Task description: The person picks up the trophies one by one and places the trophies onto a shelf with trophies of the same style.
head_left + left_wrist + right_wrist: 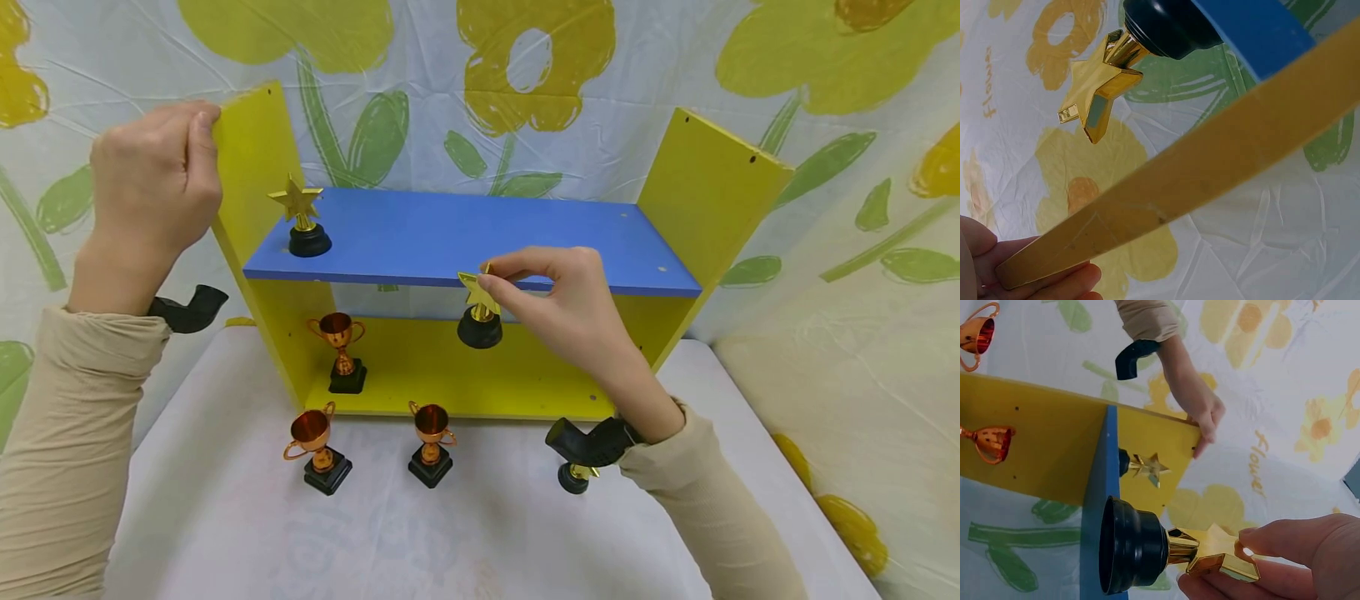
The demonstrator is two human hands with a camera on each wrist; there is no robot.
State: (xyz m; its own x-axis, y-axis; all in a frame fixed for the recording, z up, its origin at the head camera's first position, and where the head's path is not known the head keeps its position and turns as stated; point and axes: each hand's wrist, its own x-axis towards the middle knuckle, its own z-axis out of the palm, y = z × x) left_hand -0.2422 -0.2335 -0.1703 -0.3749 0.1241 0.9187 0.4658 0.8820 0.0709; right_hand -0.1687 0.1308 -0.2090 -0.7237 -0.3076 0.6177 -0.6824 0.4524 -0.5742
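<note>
My right hand point(495, 279) pinches the gold star of a star trophy point(478, 310) with a round black base. It holds the trophy in the air at the front edge of the blue board point(465, 237) of a yellow shelf unit. In the right wrist view the black base point(1132, 553) lies close against that board's edge, my fingertips point(1254, 540) on the star. My left hand point(197, 133) grips the top of the shelf's left side panel point(255, 158), seen also as the panel point(1210, 169) between my fingers point(1054, 281). A second star trophy point(302, 218) stands on the blue board at the left.
A copper cup trophy point(341, 350) stands on the yellow bottom board. Two more cups point(315, 446) point(431, 442) stand on the white table in front. Another trophy's black base point(574, 477) shows under my right wrist. A flower-print cloth point(525, 75) hangs behind.
</note>
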